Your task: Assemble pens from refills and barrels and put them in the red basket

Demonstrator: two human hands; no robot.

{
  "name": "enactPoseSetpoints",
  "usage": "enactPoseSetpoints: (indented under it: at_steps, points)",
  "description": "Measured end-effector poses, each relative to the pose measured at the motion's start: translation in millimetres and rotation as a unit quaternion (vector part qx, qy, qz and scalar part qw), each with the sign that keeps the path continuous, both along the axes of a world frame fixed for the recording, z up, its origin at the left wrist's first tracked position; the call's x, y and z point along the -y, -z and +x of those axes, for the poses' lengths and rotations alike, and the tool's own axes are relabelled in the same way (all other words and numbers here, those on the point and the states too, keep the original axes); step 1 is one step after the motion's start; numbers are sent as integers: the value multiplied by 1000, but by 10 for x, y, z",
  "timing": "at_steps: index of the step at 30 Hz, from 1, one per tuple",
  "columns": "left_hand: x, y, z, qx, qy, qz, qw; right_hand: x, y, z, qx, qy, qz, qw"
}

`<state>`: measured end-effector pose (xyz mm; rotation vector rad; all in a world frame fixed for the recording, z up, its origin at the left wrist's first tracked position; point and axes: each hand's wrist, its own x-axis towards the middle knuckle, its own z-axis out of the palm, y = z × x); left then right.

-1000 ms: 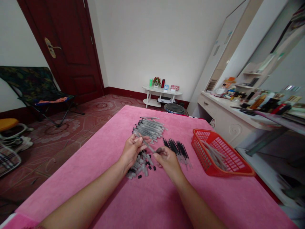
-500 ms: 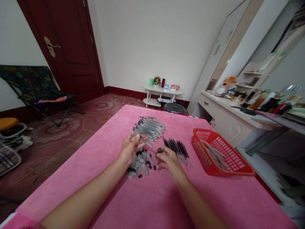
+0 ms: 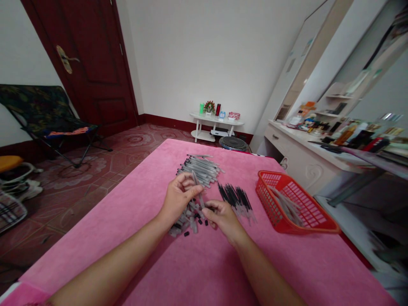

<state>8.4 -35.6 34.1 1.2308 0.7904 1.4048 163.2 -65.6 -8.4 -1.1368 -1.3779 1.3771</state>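
Observation:
My left hand (image 3: 178,196) is closed round a translucent grey pen barrel (image 3: 201,201), its thumb laid across it. The barrel stands tilted, its upper end pointing away from me. My right hand (image 3: 223,217) pinches at the barrel's lower end; whether a small part is between those fingers is hidden. Beneath the hands lies a heap of clear pen caps and small black plugs (image 3: 192,222), partly covered by my left hand. Just beyond, several grey pen barrels (image 3: 204,168) lie side by side. Right of my right hand is a bunch of black-filled refills (image 3: 235,194).
A red plastic basket (image 3: 270,209) with several long translucent pieces (image 3: 287,205) stands on the right of the pink-covered table (image 3: 178,272). A dressing table (image 3: 306,148) crowded with bottles is beyond it. A folding chair (image 3: 47,114) stands at the far left.
The barrel in my left hand has swung from slanting across to more upright. My right hand has come in to its lower end, and the hands are closer together.

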Motion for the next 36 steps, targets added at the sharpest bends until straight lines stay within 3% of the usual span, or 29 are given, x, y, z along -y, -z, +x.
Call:
enactPoseSetpoints:
  at_steps: [5, 13, 20, 24, 29, 33, 36]
  points:
    - [165, -183, 35, -90, 20, 78, 993, 32, -13, -27, -1, -31, 9, 999]
    - [-148, -305, -244, 82, -153, 22, 985, 60, -270, 107, 61, -8, 11, 998]
    - [-158, -211, -205, 63, -122, -4, 991, 82, -263, -19, 2, 20, -22, 1000]
    - [-72, -133, -87, 40, -94, -18, 995, 93, -226, -97, -1, 16, 7, 1000]
    - [-95, -107, -89, 39, -86, -28, 995, 77, -255, 15, 91, -27, 47, 994]
    - [-258, -164, -301, 94, -162, -16, 982, 42, -396, 365, 222, -83, 75, 969]
    - [-381, -186, -470, 136, -208, -18, 968, -2, -475, 700, 301, -43, 73, 950]
